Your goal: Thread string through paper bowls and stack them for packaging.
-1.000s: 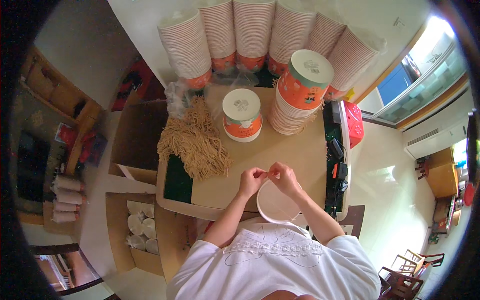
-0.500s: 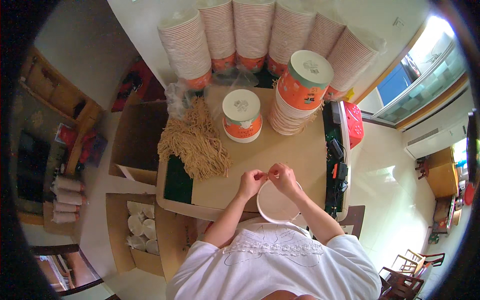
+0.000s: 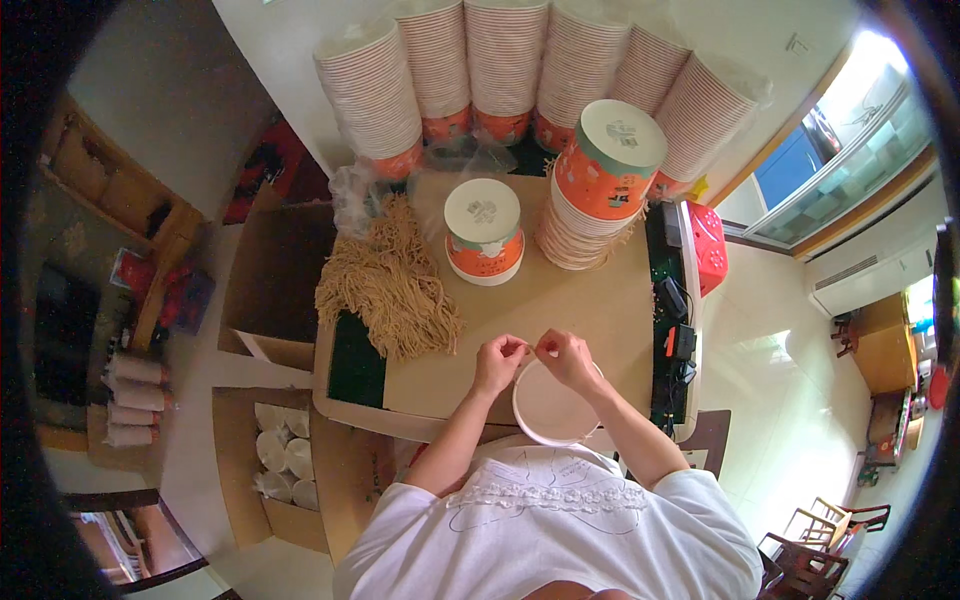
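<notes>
Close to my body, at the table's near edge, a white paper bucket shows its round opening. Over its far rim my left hand and my right hand face each other, thumbs and fingertips pinched. Whatever lies between the fingertips is too small to make out. To the left lies a loose heap of tan cords. Beyond my hands, an orange and white paper bucket stands bottom up. Right of it rises a short stack of upturned buckets, with cords around the lower rims.
Tall plastic-wrapped stacks of buckets line the table's back against the wall. Cardboard covers the tabletop. A power strip with adapters sits at the right edge. A carton of white wrapped items and a red stool flank the table.
My pinched fingertips have shifted very slightly at the bucket's far rim, with a small gap now between the hands. The bucket stays almost in place.
</notes>
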Action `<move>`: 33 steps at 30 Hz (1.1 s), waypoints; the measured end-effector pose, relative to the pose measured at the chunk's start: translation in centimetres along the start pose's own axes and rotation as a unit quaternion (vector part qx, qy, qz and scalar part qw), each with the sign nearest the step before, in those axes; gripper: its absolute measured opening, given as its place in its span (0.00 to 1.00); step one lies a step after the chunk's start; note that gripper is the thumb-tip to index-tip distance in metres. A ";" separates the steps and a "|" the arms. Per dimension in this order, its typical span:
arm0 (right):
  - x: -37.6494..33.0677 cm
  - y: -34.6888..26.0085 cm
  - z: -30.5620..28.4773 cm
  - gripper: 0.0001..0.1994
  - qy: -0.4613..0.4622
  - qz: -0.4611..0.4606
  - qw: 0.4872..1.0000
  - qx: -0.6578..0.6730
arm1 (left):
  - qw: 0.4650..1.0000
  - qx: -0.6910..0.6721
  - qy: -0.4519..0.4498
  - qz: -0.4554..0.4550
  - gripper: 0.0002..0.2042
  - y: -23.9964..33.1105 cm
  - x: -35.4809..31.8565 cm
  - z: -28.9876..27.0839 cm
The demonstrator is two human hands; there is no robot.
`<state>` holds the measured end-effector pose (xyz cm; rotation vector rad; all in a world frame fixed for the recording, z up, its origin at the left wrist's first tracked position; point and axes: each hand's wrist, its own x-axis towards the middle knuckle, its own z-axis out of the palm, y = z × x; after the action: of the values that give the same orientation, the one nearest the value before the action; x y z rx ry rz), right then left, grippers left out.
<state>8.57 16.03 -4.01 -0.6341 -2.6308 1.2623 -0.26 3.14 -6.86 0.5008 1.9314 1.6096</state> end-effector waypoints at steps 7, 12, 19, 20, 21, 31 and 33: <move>0.1 0.1 0.1 0.05 -0.001 0.007 1.000 -0.002 | 1.000 -0.016 0.001 -0.011 0.03 -0.2 -0.1 0.0; 0.0 -0.2 -0.1 0.06 -0.009 0.002 1.000 0.012 | 1.000 -0.017 0.010 -0.013 0.03 -0.1 0.1 -0.1; 0.2 -0.3 0.0 0.07 -0.041 -0.006 0.999 -0.013 | 1.000 -0.023 0.007 -0.013 0.03 0.0 0.1 -0.1; 0.2 -0.1 0.1 0.07 -0.040 -0.003 0.999 -0.017 | 1.000 -0.023 0.006 -0.013 0.03 0.0 0.1 0.0; 0.2 0.1 0.1 0.07 -0.039 -0.003 0.999 -0.017 | 1.000 -0.025 0.003 -0.003 0.03 -0.1 0.1 0.1; 0.3 -0.5 0.4 0.06 -0.016 -0.005 0.997 0.078 | 1.000 -0.006 -0.006 -0.014 0.04 -1.6 0.4 0.4; 0.3 -0.7 0.3 0.05 -0.014 -0.002 0.996 0.090 | 1.000 -0.003 -0.008 -0.005 0.04 -1.6 0.4 0.4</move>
<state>7.99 15.56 -3.71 -0.5864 -2.5001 1.4950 -0.25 3.35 -8.58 0.4995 1.9144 1.6010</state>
